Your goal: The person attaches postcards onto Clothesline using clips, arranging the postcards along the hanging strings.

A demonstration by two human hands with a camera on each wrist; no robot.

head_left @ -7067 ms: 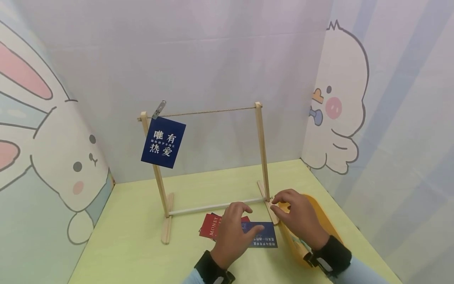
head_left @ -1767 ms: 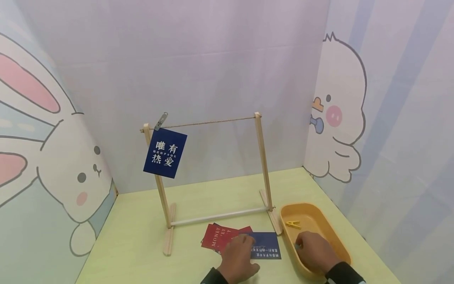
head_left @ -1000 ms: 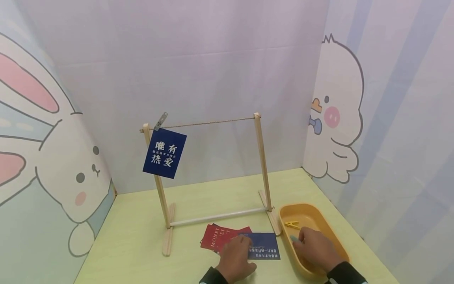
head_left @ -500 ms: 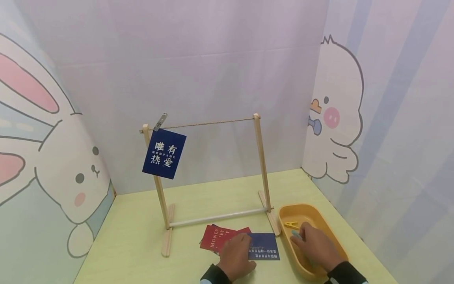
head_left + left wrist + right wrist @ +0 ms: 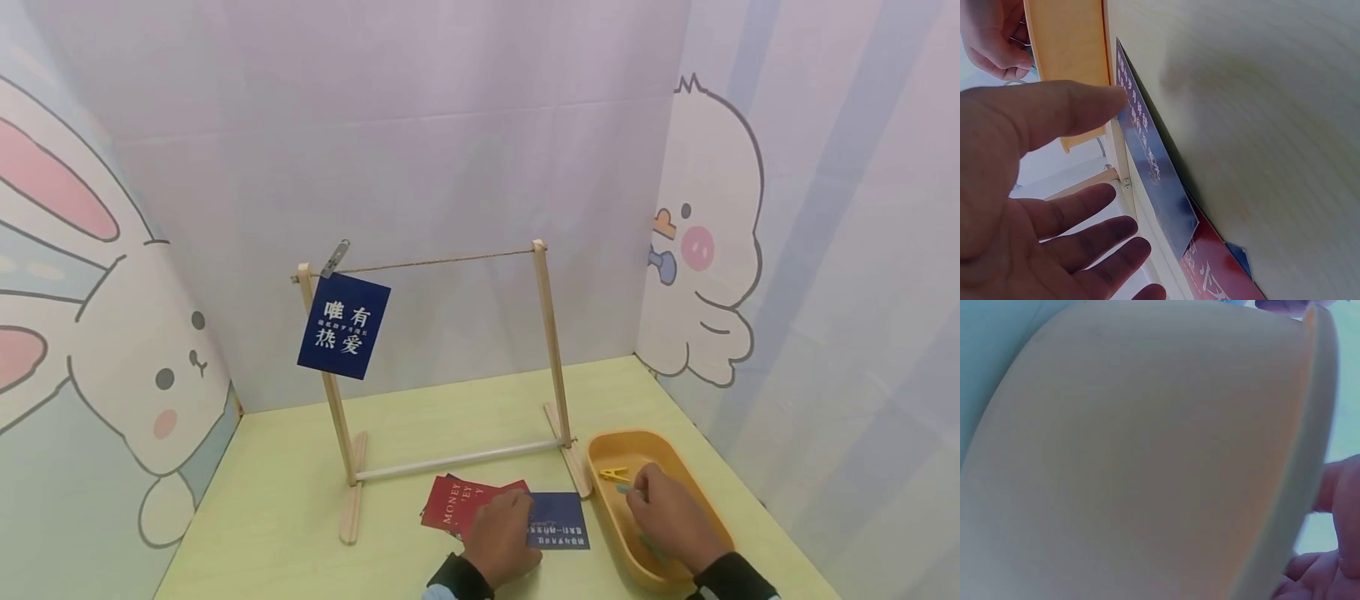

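My right hand (image 5: 678, 517) is over the yellow tray (image 5: 716, 523), its fingers curled and pinching a light-blue clip (image 5: 623, 488), mostly hidden by the fingertips. Beside it in the tray lies a yellow clothespin (image 5: 615, 475); a greenish thing (image 5: 651, 547) shows below the hand. The tray's wall (image 5: 1147, 456) fills most of the right wrist view. My left hand (image 5: 500, 537) hovers over a dark blue card (image 5: 558, 521) and red cards (image 5: 453, 502). In the left wrist view, its thumb and fingers (image 5: 1094, 250) are spread, gripping nothing.
A wooden frame (image 5: 553, 350) with a string (image 5: 450, 260) stands behind the cards. A grey clip (image 5: 335, 258) holds a tilted dark blue card (image 5: 345, 327) at the string's left end. Printed curtain walls (image 5: 450, 167) enclose the table's back and sides.
Over the last seconds my right hand goes down into the tray, takes hold of the light-blue clip and rises slightly with it. My left hand comes down closer to the cards and then stays there.
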